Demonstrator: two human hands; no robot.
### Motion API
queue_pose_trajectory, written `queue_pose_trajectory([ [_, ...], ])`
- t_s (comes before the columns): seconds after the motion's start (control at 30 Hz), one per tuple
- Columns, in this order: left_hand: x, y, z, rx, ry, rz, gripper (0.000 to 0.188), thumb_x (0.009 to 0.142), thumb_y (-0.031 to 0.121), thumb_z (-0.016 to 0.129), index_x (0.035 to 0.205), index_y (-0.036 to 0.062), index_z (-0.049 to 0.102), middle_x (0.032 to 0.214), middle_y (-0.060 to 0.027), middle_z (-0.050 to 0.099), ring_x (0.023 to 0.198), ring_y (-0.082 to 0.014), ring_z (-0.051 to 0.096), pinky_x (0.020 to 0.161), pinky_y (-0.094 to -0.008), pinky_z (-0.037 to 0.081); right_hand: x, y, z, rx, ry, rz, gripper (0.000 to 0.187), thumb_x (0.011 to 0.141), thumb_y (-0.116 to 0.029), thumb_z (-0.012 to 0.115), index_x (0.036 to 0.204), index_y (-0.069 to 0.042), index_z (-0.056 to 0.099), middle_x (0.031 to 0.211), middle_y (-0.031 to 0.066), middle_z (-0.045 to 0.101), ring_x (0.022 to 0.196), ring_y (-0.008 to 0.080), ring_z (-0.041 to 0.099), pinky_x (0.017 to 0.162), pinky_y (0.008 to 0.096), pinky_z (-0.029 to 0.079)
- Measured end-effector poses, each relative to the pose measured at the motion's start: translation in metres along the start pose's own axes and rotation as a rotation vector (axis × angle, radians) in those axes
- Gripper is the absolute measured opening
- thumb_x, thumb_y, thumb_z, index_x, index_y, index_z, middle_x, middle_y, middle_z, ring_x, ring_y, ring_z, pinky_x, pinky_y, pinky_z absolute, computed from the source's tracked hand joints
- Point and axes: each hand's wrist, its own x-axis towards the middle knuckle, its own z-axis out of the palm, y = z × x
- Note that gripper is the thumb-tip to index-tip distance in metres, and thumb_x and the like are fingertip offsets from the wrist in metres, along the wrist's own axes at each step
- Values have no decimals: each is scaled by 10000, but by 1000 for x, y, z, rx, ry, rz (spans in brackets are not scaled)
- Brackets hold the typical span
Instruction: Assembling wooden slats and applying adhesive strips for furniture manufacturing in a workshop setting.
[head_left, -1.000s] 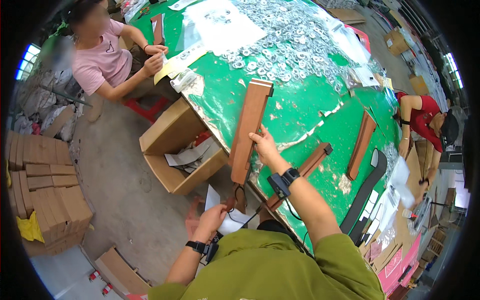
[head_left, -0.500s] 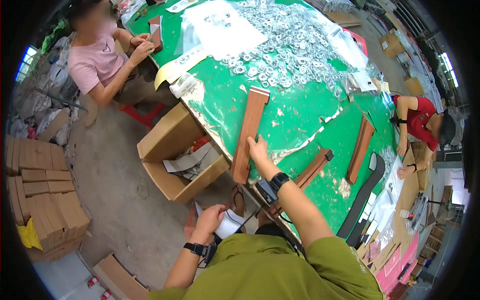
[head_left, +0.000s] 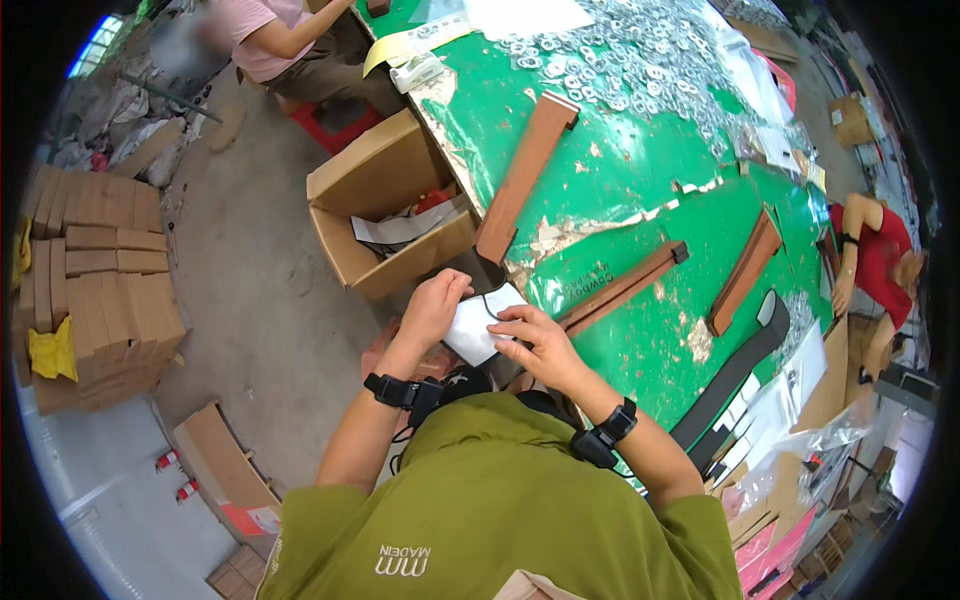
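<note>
Beside the green surface (head_left: 625,175), an open cardboard box (head_left: 338,245) holds pale strips (head_left: 392,232). The person's left hand (head_left: 433,305), bent inward, has its fingers pinching a white sheet (head_left: 472,333) just off the surface's corner; the right hand (head_left: 541,345) arches over it, fingers parted, grip unclear.

Olive-green short-sleeved shirt (head_left: 560,480), white lettering (head_left: 403,560); black straps (head_left: 387,389) around both wrists, boxy black devices (head_left: 595,449), thin dark cable (head_left: 401,436).

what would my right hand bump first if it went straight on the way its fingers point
Probably the white sheet, directly ahead of the right hand; farther left comes the left hand. Depth is unclear, so fingers and sheet may be touching.
</note>
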Motion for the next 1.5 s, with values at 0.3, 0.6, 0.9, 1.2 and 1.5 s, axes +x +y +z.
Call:
queue_pose_trajectory([
  [0.3, -45, 74, 46, -426, -5, -1, 258, 977, 226, 565, 1130, 19, 577, 931, -16, 625, 846, -83, 564, 810, -223, 442, -73, -16, -9, 528, 169, 246, 510, 868, -115, 675, 1338, -31, 496, 1204, 94, 614, 1086, 185, 571, 953, 313, 442],
  [0.6, -94, 100, 92, -454, -206, -1, 125, 922, 91, 612, 1019, 35, 555, 891, 18, 597, 785, -44, 547, 699, -199, 462, -142, -17, -52, 900, 282, 348, 468, 861, -54, 654, 1303, 3, 512, 1169, 60, 609, 1033, 134, 576, 916, 272, 460],
  [0.9, -120, 120, 132, -586, -320, -71, 212, 911, 59, 600, 1104, -4, 538, 760, 7, 599, 627, -31, 509, 539, -188, 390, -189, -58, -48, -558, 597, -209, 470, 723, -170, 778, 1166, -150, 626, 1256, 144, 537, 1153, 381, 499, 990, 495, 385],
  [1.2, -133, 129, 128, -544, -432, -59, 208, 917, 70, 595, 1113, 17, 550, 849, 7, 635, 643, -11, 487, 548, -167, 364, -194, -58, -31, -397, 596, -206, 387, 720, -155, 778, 1079, -107, 639, 1239, 140, 542, 1126, 346, 530, 928, 448, 450],
  [1.5, -123, 74, 151, -634, -259, -4, 181, 926, 72, 610, 1058, -20, 526, 872, -39, 633, 741, -68, 595, 649, -209, 486, -176, -58, -21, -457, 423, -424, 214, 738, -80, 715, 934, -96, 630, 1167, 148, 549, 1108, 339, 534, 935, 478, 447],
])
